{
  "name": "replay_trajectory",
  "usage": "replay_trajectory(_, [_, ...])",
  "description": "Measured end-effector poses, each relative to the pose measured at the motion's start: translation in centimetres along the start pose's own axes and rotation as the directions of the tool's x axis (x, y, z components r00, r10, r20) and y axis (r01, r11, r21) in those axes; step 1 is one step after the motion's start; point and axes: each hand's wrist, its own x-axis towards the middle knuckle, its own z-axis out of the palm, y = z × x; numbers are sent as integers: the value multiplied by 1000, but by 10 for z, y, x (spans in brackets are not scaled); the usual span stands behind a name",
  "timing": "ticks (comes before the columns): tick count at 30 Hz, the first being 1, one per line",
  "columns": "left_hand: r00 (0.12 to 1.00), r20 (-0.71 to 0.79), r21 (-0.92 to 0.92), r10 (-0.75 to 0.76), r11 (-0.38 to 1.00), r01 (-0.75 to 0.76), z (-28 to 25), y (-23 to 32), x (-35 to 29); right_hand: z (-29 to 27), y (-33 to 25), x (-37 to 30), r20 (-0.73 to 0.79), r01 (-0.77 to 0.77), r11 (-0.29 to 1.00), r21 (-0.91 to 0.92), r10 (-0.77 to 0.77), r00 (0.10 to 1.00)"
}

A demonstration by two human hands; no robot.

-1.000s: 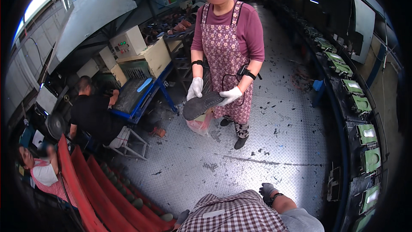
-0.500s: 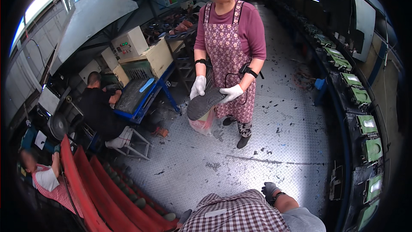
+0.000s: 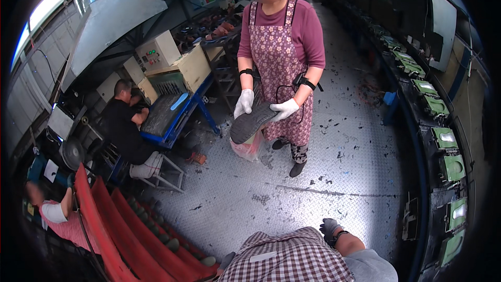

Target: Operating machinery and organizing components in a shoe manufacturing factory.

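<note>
My right hand [image 3: 330, 231], in a grey glove with a dark band at the wrist, hangs beside my checked apron [image 3: 284, 258]. Its fingers are loosely bent and a little apart, with nothing seen in them. Only a bit of my left hand [image 3: 226, 261] shows at the other side of the apron, near the red racks; its fingers are hidden. Facing me, a co-worker in a flowered apron [image 3: 276, 47] holds a dark shoe sole [image 3: 251, 124] between two white-gloved hands. A pinkish plastic bag [image 3: 246, 149] hangs below the sole.
Red sloping racks [image 3: 122, 224] with several green shoe-shaped pieces stand at my left. Beyond, a person in black [image 3: 125, 130] sits on a stool by a blue-framed machine table [image 3: 166, 117]. A line of green moulds [image 3: 453, 168] runs along the right. Dark scraps litter the metal floor [image 3: 344, 141].
The co-worker's hands and the sole have shifted slightly right and up in the picture, and more of the sole's tread shows. The seated person's head has turned. My hands barely move.
</note>
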Motion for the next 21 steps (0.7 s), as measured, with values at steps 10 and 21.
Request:
replay_trajectory(10, [1000,-4,-6,-6,1000,6,-2,6,-3,2,-1,-8,70,37,994,-105,-30,997])
replay_trajectory(21, [1000,-2,3,0,1000,0,1,4,-8,-1,0,-4,-33,31,999,-23,-32,999])
